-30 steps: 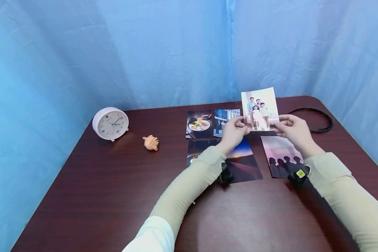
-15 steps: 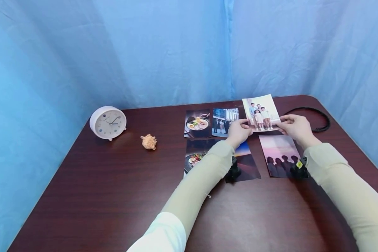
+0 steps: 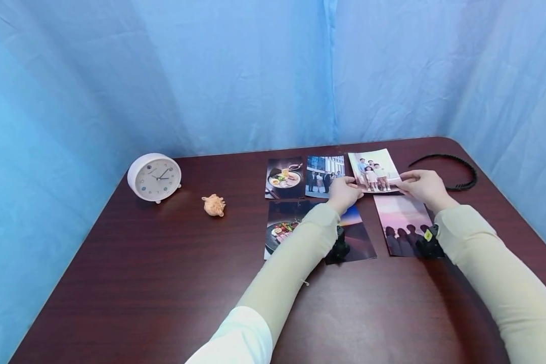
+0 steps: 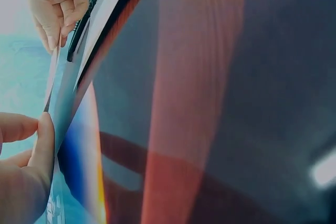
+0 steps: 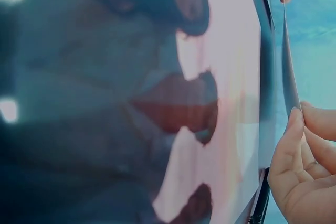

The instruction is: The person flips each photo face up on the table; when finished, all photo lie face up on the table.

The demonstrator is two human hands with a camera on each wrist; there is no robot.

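Both hands hold a family photo [image 3: 374,169] by its near corners, low over the back right of the table. My left hand [image 3: 345,196] pinches the left corner between thumb and fingers; in the left wrist view the left hand [image 4: 23,177] is at the bottom left. My right hand [image 3: 425,188] pinches the right corner, and in the right wrist view the thumb and fingers of the right hand [image 5: 302,166] meet on the thin edge of the photo [image 5: 287,72]. Just nearer lies a photo of silhouettes on a pink sky [image 3: 402,222].
Left of the family photo lie a group photo [image 3: 318,174] and a noodle bowl photo [image 3: 284,178]. A food plate photo [image 3: 279,230] and a sunset road photo [image 3: 357,237] lie nearer, partly under the left arm. A black headband [image 3: 470,172], orange hair ball [image 3: 214,205] and white clock [image 3: 154,178] also stand or lie about.
The family photo has come down toward the table and tipped from nearly upright to almost flat, both hands still pinching it. My left hand has shifted slightly right.
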